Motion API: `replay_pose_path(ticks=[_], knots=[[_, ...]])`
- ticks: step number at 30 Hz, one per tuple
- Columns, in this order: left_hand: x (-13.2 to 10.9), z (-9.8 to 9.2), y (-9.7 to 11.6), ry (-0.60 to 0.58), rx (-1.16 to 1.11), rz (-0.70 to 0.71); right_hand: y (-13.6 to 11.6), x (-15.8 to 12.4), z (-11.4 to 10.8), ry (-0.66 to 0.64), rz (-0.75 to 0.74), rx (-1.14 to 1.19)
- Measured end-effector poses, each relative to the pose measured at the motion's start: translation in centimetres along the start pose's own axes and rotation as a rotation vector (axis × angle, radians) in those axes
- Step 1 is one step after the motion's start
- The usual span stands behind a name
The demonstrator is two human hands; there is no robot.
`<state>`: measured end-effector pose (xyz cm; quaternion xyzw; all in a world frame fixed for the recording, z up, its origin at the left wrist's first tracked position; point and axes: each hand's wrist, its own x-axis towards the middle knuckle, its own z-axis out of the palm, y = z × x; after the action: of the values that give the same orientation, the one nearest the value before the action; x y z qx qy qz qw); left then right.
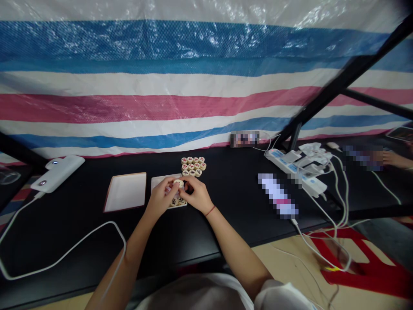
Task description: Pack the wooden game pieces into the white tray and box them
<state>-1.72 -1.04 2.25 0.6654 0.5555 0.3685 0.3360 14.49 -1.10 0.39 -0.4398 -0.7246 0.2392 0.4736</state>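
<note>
Over a small white box (178,206) my left hand (161,197) and my right hand (199,196) come together, fingers bent inward. Between their fingertips is a round, cream-coloured Chinese chess piece (178,183), and both hands appear to pinch it. More chess pieces (174,201) with dark characters lie in the box below my fingers, partly covered by them. Just beyond the box, several chess pieces (191,166) stand in neat rows on the black table, some marked red and some dark. A shallow box lid (126,192), white inside, lies to the left of my left hand.
A white device (61,173) with a cable sits at the left. On the right are a lit phone (278,196), a power strip (297,172) with plugs and cables, and a propped phone (245,139). Another person's hand (395,159) shows at far right, above a red stool (364,262).
</note>
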Motion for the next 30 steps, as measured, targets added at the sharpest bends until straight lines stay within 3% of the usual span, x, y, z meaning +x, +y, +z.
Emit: replay_pose_path(ticks=[30], knots=[[-0.02,-0.09,0.22,-0.004,-0.009,0.004,-0.09,0.13,-0.20,0.029,-0.042,-0.002]])
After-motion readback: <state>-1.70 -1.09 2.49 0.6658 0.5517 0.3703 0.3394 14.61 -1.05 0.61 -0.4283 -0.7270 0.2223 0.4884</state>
